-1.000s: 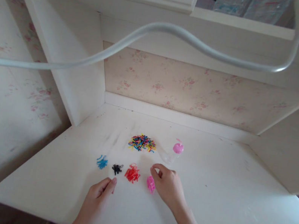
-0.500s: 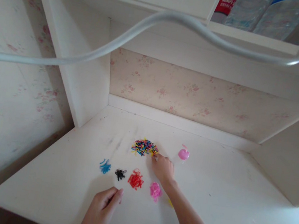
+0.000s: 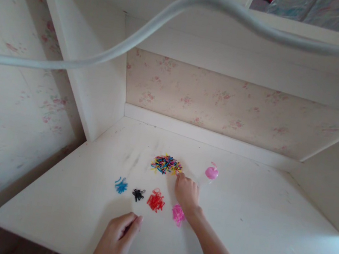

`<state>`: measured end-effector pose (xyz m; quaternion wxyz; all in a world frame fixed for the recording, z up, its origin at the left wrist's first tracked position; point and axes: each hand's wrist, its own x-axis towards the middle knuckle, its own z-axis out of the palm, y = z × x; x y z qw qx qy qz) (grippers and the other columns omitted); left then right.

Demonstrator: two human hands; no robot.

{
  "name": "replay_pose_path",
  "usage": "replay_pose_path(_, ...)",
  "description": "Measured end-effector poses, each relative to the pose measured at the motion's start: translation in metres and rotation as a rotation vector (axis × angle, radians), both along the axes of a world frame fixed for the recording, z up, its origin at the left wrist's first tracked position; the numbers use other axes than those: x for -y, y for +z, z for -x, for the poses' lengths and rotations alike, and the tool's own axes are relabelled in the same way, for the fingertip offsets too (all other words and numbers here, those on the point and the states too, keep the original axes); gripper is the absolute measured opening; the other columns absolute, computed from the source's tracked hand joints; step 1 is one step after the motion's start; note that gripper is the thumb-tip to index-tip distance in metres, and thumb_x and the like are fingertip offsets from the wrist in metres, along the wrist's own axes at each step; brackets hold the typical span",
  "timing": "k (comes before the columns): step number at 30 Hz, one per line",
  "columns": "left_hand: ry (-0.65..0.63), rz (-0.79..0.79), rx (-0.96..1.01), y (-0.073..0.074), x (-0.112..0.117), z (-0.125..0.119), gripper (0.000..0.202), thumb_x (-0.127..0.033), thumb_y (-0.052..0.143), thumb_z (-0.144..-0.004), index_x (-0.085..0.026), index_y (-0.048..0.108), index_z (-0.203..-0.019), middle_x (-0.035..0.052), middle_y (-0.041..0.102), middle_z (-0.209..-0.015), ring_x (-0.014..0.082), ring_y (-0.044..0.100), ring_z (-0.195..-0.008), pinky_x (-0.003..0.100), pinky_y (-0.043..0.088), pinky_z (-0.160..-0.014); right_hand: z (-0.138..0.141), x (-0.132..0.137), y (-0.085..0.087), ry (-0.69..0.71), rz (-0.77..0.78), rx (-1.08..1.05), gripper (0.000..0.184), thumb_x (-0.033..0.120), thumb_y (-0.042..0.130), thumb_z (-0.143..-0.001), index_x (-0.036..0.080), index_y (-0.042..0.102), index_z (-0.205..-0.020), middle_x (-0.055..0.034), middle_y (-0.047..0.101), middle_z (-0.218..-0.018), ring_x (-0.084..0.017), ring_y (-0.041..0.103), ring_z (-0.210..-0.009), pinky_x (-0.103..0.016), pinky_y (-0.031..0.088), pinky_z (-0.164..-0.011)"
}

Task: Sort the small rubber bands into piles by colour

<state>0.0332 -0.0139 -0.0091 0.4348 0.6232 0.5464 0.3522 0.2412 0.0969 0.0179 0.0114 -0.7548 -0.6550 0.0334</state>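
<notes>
One left hand (image 3: 118, 240) rests on the bench (image 3: 253, 227) just inside its front edge, palm down, fingers lying together and lightly curled.

Beyond it, four small sorted piles of bands sit in a row roughly along the front edge, each apart from the next. From left to right they are a blue pile (image 3: 120, 185), a black pile (image 3: 138, 194), a red pile (image 3: 156, 200) and a pink pile (image 3: 178, 214).

One right hand (image 3: 187, 193) reaches past the pink pile, its forearm just beside that pile. Its fingertips (image 3: 178, 174) touch the right edge of the one mixed pile (image 3: 166, 164), which lies farther toward the back edge. The hand is seen from behind, so I cannot tell whether its fingers are apart or pinched on a band.

One pink cap (image 3: 211, 172) sits near the mixed pile, to its right.

One pale cable (image 3: 131, 44) hangs across the view above.
</notes>
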Motion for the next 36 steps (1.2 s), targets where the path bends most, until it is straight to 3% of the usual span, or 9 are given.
replay_pose_path(14, -0.035, 0.018, -0.03, 0.003, 0.001, 0.0, 0.042, -0.048, 0.038, -0.092, -0.019, 0.037, -0.061, -0.0056, 0.033, -0.057, 0.0096, 0.035, -0.055, 0.022, 0.025, -0.053, -0.005, 0.023, 0.017, -0.025, 0.0, -0.036, 0.034, 0.03, 0.028, -0.097, 0.019, 0.059, -0.104, -0.0124, 0.071, -0.086, -0.026, 0.069, -0.079, -0.031, 0.043, -0.063)
replay_pose_path(21, -0.055, 0.041, -0.038, 0.004, 0.001, -0.002, 0.043, -0.048, 0.038, -0.092, -0.019, 0.037, -0.061, -0.0051, 0.034, -0.058, 0.0099, 0.036, -0.056, 0.022, 0.026, -0.053, 0.016, 0.056, 0.027, 0.135, 0.013, -0.113, 0.028, 0.03, 0.036, -0.094, 0.029, 0.063, -0.094, -0.0023, 0.073, -0.083, -0.021, 0.069, -0.074, -0.025, 0.033, -0.056)
replay_pose_path(27, -0.038, 0.036, -0.071, 0.004, 0.0, -0.002, 0.044, -0.049, 0.039, -0.092, -0.019, 0.04, -0.061, -0.005, 0.036, -0.057, 0.0099, 0.037, -0.056, 0.022, 0.026, -0.053, 0.028, 0.064, 0.024, 0.3, 0.006, -0.078, 0.03, 0.028, 0.034, -0.096, 0.024, 0.062, -0.084, -0.0042, 0.073, -0.077, -0.02, 0.068, -0.067, -0.024, 0.029, -0.053)
replay_pose_path(32, -0.041, 0.035, -0.089, 0.005, 0.001, -0.002, 0.043, -0.05, 0.038, -0.092, -0.019, 0.04, -0.061, -0.0052, 0.035, -0.057, 0.0102, 0.037, -0.056, 0.022, 0.027, -0.053, 0.024, 0.064, 0.022, 0.322, 0.003, -0.067, 0.027, 0.024, 0.037, -0.094, 0.022, 0.061, -0.08, -0.0056, 0.072, -0.074, -0.021, 0.068, -0.065, -0.024, 0.026, -0.051)
replay_pose_path(36, -0.05, 0.042, -0.125, 0.005, -0.002, -0.004, 0.044, -0.05, 0.037, -0.092, -0.019, 0.039, -0.061, -0.0054, 0.036, -0.057, 0.0103, 0.038, -0.055, 0.022, 0.027, -0.052, 0.013, 0.077, 0.025, 0.255, -0.048, -0.117, 0.028, 0.026, 0.037, -0.094, 0.024, 0.061, -0.08, -0.003, 0.072, -0.071, -0.019, 0.067, -0.061, -0.023, 0.027, -0.05)
